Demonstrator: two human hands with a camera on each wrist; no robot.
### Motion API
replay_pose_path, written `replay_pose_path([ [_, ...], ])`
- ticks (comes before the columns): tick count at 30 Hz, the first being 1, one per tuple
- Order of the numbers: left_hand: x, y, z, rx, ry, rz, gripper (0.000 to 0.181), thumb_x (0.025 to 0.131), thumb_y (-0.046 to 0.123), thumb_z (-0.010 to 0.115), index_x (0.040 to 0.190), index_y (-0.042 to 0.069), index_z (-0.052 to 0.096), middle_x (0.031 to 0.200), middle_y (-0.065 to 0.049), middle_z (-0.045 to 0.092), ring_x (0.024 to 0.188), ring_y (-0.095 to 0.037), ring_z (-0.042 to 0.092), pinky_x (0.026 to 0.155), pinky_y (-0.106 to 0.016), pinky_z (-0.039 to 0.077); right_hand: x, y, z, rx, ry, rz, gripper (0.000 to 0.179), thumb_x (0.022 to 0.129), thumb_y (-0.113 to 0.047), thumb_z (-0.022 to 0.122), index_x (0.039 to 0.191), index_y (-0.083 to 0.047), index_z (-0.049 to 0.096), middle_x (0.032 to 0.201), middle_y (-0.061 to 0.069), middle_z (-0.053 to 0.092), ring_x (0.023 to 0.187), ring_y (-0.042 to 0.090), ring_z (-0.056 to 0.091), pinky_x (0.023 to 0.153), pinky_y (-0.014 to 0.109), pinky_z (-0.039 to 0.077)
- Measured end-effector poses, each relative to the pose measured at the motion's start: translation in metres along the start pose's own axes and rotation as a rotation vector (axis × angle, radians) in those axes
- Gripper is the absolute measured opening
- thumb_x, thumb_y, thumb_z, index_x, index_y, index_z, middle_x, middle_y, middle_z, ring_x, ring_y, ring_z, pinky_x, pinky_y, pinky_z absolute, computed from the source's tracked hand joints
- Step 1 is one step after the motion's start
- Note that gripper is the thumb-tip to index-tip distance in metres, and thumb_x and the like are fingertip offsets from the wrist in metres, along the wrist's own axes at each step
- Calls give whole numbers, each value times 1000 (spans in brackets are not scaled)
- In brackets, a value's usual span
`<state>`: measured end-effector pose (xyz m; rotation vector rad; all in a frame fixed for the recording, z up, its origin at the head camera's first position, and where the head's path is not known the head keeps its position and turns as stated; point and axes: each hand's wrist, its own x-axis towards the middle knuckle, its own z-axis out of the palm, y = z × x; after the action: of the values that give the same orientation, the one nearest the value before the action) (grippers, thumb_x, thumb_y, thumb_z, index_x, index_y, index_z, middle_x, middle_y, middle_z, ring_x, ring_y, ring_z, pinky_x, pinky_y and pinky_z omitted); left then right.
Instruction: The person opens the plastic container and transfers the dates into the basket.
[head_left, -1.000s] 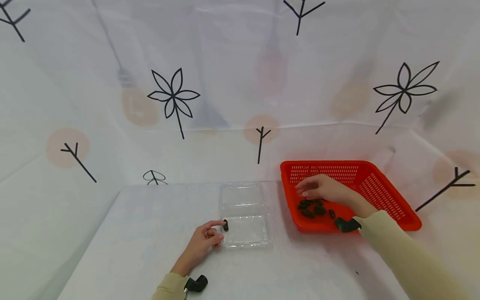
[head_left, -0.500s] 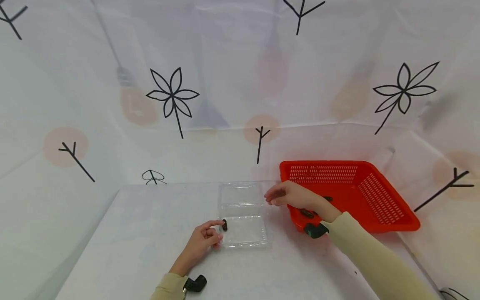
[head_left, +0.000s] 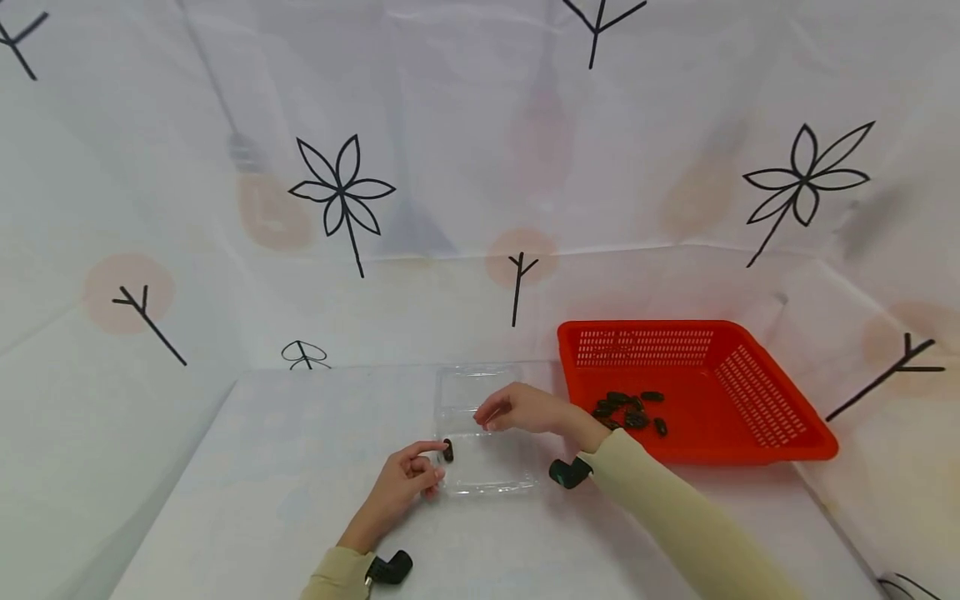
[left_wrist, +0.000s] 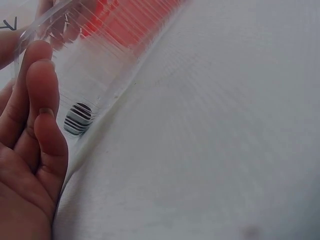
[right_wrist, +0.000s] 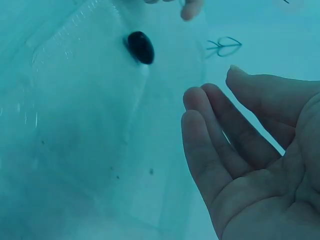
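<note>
My left hand (head_left: 405, 486) grips the left edge of a clear plastic hinged box (head_left: 491, 487), its index finger over the rim. Just inside that edge lies a dark brown, oval, date-like piece (head_left: 448, 451), which shows through the ribbed wall in the left wrist view. My right hand (head_left: 536, 411) is over the middle of the box, close to the fold between lid and base. Its fingers are bent, with thumb and fingertips close together; I cannot tell whether a small piece is hidden between them.
To the right stands a red plastic basket (head_left: 750, 408) with slotted walls. Several dark green-brown oval pieces (head_left: 633, 410) lie in its left part. A white cloth printed with plants and flowers hangs behind the white table (head_left: 300, 450).
My right hand has moved left from over the basket to above the clear box, uncovering the pieces in the basket. My left hand has stayed at the box's edge.
</note>
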<state>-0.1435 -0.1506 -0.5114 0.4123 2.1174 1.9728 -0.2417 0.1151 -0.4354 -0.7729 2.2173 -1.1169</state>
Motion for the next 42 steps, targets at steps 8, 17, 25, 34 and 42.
replay_pose_path([
  [8, 1, -7, -3, -1, 3, 1, 42, 93, 1, 68, 131, -9, 55, 71, -1, 60, 62, -15, 58, 64, -27, 51, 21, -5, 25, -40, -64, 15, 29, 96, -5, 64, 124, -5, 69, 119, 11, 68, 104, 17, 66, 96, 41, 50],
  [17, 4, -24, -7, 13, 9, 27, 43, 93, 6, 69, 133, -4, 56, 72, -1, 60, 63, -14, 58, 64, -26, 50, 38, -7, 43, -121, -150, 52, 33, 93, -5, 66, 124, -14, 71, 120, 3, 67, 104, 14, 65, 98, 42, 47],
  [25, 6, -30, -7, 15, 7, 68, 43, 91, 4, 71, 130, -5, 57, 69, 2, 60, 60, -10, 58, 63, -24, 49, 36, 2, 49, -24, -294, 68, 29, 92, -3, 65, 119, -11, 72, 110, 0, 70, 92, 13, 61, 84, 36, 53],
  [34, 6, -31, -8, 10, 0, 84, 43, 92, 5, 70, 131, -5, 56, 69, 2, 60, 60, -10, 59, 63, -24, 50, 32, 4, 57, 111, -347, 110, 27, 92, -2, 64, 118, -7, 70, 107, 1, 70, 92, 15, 63, 80, 33, 55],
  [42, 7, -31, -5, 4, -1, 72, 43, 92, -1, 68, 133, -9, 54, 69, 2, 59, 60, -11, 58, 61, -24, 49, 30, 4, 59, 120, -340, 118, 27, 91, 0, 65, 116, -9, 71, 104, 1, 69, 89, 17, 62, 80, 35, 56],
])
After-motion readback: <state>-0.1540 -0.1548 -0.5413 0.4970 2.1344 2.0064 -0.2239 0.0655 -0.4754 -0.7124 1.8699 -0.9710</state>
